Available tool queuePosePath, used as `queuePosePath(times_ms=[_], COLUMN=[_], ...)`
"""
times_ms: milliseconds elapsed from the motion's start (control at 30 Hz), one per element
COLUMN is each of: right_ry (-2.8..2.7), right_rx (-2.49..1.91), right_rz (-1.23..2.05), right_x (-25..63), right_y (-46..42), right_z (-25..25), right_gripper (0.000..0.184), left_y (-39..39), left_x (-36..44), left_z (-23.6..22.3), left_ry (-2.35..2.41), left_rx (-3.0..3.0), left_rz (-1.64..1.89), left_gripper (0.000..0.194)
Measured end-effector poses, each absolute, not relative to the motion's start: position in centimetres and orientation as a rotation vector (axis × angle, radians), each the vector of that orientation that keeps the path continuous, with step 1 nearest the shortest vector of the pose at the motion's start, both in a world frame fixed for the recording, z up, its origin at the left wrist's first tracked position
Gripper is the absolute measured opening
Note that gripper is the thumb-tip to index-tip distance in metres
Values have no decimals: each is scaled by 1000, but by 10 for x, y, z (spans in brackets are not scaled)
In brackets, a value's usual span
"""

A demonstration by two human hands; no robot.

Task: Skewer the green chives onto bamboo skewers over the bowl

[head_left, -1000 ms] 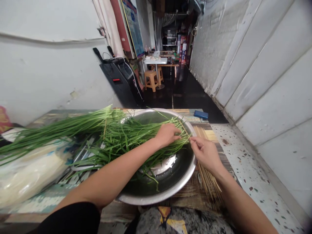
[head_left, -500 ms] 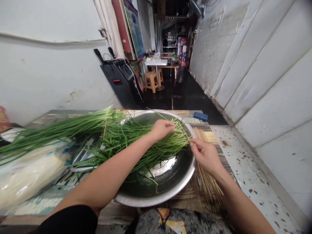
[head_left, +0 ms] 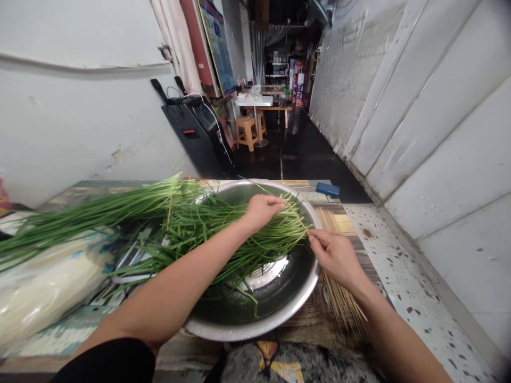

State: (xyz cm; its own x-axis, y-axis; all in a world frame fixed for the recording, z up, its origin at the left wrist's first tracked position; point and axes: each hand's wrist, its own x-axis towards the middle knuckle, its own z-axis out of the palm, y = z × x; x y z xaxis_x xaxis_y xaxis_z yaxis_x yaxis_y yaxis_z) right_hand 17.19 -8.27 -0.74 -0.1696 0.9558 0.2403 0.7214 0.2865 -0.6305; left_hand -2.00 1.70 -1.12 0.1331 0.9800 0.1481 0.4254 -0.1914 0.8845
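Observation:
A wide steel basin [head_left: 297,314] holds a loose pile of green chives [head_left: 223,226], their pale stem ends to the right. My right hand [head_left: 337,255] pinches the near end of a thin bamboo skewer [head_left: 298,219] at the basin's right rim. That skewer runs across the row of stem ends, which appear threaded on it. Over the pile, my left hand [head_left: 263,211] is closed in a pinch at the stem ends by the skewer's far end; its fingertips partly hide what they grip, apparently chives. A skewered bunch of chives [head_left: 120,205] lies left of the basin.
Loose bamboo skewers [head_left: 343,303] lie right of the basin, with a small blue box [head_left: 328,189] behind them. A plastic bag of pale contents [head_left: 48,287] sits at left. Beyond the table stand a black machine [head_left: 195,127] and plastic stools [head_left: 246,132].
My right hand has shifted slightly left with the skewer end. My left hand stays at the stem ends, nearly still. The view has moved a little.

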Motion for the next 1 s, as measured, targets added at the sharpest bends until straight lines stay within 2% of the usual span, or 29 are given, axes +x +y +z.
queuePosePath(times_ms=[1000], right_ry=[-1967], right_rx=[-1496], right_rz=[491], right_x=[173], right_y=[-82], right_z=[-8], right_gripper=[30], left_y=[15], left_x=[-18], left_z=[-12], left_ry=[1363], left_rx=[1724], left_rz=[997], left_gripper=[24])
